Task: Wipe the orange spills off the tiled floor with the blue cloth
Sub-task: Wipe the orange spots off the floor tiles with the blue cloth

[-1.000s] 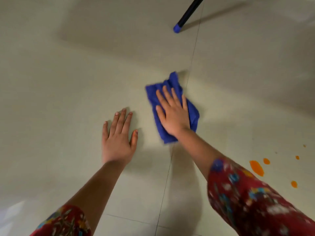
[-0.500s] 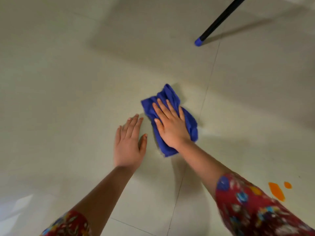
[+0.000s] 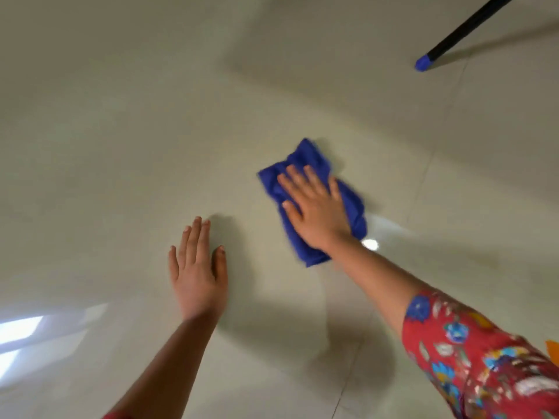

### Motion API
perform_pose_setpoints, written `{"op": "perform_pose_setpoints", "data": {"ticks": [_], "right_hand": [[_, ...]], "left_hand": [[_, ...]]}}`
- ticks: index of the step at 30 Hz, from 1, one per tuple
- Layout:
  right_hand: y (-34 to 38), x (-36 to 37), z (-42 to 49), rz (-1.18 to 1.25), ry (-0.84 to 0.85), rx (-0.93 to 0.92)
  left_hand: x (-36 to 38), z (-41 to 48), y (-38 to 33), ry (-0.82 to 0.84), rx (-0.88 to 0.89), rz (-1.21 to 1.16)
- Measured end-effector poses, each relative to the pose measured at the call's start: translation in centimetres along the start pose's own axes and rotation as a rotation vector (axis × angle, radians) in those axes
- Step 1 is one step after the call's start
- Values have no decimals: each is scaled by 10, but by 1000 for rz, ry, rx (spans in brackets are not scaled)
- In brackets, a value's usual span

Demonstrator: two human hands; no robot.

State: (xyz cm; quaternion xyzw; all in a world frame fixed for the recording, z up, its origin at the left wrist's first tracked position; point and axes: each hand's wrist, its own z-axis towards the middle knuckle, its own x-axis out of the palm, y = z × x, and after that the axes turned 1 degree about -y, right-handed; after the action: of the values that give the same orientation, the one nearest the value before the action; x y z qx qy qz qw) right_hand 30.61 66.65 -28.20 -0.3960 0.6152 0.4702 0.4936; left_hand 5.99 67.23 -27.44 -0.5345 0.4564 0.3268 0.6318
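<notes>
The crumpled blue cloth [image 3: 306, 160] lies on the pale tiled floor [image 3: 121, 146], left of a grout line. My right hand [image 3: 314, 207] presses flat on top of it, fingers spread, covering its middle. To the left, my left hand [image 3: 196, 273] rests palm down on the bare tile, fingers together, holding nothing. Only a sliver of one orange spill [image 3: 554, 349] shows at the right edge, beside my red patterned sleeve [image 3: 472, 355]. The tile just right of the cloth looks wet and shiny.
A black pole with a blue tip [image 3: 423, 62] slants down to the floor at the upper right. A grout line [image 3: 420, 182] runs down the floor right of the cloth. A bright window reflection [image 3: 18, 328] lies at the left edge.
My right hand has slid the cloth leftward, off the grout line. My left hand shifted along the floor too. The view turned, so the orange spills slipped to the right edge.
</notes>
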Motion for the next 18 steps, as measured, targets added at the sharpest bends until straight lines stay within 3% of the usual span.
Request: {"op": "perform_pose_setpoints", "data": {"ticks": [2, 4, 7, 10, 14, 18], "right_hand": [[-14, -6, 21, -18, -24, 193], [8, -7, 54, -16, -44, 249], [75, 2, 71, 9, 16, -4], [135, 20, 25, 22, 81, -296], [101, 29, -46, 23, 69, -564], [48, 10, -5, -67, -11, -177]], "left_hand": [[-3, -8, 16, -28, -77, -10], [-8, -22, 29, -63, -145, -25], [-13, -44, 37, -62, -126, -14], [-15, -62, 51, -46, -164, 3], [-19, -64, 52, -107, -223, -41], [-19, -73, 47, -107, -222, -79]]}}
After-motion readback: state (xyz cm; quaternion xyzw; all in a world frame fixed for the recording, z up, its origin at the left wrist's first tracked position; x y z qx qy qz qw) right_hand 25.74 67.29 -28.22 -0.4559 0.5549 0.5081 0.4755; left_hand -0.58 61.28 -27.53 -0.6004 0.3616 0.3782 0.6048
